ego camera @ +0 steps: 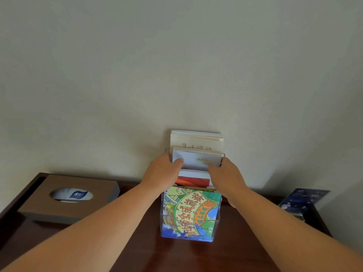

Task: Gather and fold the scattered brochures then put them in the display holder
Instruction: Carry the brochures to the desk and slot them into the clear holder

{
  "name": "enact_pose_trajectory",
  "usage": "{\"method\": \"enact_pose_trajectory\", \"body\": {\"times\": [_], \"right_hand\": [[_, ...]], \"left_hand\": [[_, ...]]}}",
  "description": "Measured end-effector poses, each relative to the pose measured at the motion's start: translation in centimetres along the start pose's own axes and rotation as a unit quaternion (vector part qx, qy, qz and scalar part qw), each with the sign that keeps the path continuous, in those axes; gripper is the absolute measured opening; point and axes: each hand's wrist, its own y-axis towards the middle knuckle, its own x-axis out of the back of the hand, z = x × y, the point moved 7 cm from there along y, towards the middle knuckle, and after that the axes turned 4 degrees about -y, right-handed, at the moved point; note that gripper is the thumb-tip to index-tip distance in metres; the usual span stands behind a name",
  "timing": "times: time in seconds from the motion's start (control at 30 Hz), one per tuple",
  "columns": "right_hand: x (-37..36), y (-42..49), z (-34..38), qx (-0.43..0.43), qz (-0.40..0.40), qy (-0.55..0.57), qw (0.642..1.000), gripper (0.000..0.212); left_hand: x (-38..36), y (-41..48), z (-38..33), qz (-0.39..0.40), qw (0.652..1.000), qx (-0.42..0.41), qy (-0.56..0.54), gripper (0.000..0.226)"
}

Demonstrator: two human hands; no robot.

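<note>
A clear tiered display holder (216, 216) stands on the dark wooden table against the wall. Its front tier holds a colourful cartoon-map brochure (190, 211). Behind that sits a red and white brochure (193, 181). A pale stack of brochures (198, 159) stands in the tier above, and a cream stack with faint lettering (196, 141) fills the back tier. My left hand (163, 169) grips the pale stack's left edge, thumb on its face. From the other side, my right hand (224, 173) grips its right edge.
A brown tissue box (68, 197) lies on the table to the left. A dark blue leaflet stand (302, 199) is at the far right by the table's edge. A plain wall rises behind the holder.
</note>
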Motion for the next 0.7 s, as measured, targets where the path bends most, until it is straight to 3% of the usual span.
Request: {"method": "enact_pose_trajectory", "body": {"times": [0.23, 0.33, 0.43, 0.5, 0.57, 0.7], "right_hand": [[2.0, -0.9, -2.0, 0.006, -0.056, 0.014, 0.998, 0.046], [2.3, -2.5, -6.0, -0.054, -0.075, 0.028, 0.995, 0.037], [-0.6, -5.0, -10.9, -0.187, -0.008, 0.066, 0.98, 0.032], [-3.2, -6.7, -12.4, -0.268, 0.061, 0.155, 0.949, 0.037], [-4.7, -7.5, -12.2, -0.287, 0.103, 0.206, 0.93, 0.033], [-5.3, -7.2, -11.6, -0.265, 0.111, 0.193, 0.938, 0.036]], "left_hand": [[1.5, -1.0, 1.3, -0.051, 0.999, 0.006, -0.015, 0.028], [1.5, -2.5, 5.6, -0.047, 0.992, 0.093, -0.073, 0.026], [-0.8, -4.8, 9.8, -0.005, 0.969, 0.207, -0.131, 0.027], [-2.8, -6.2, 11.1, 0.028, 0.942, 0.266, -0.201, 0.037], [-4.3, -6.9, 11.5, 0.041, 0.919, 0.294, -0.261, 0.04], [-5.0, -6.6, 11.7, 0.032, 0.911, 0.283, -0.298, 0.049]]}}
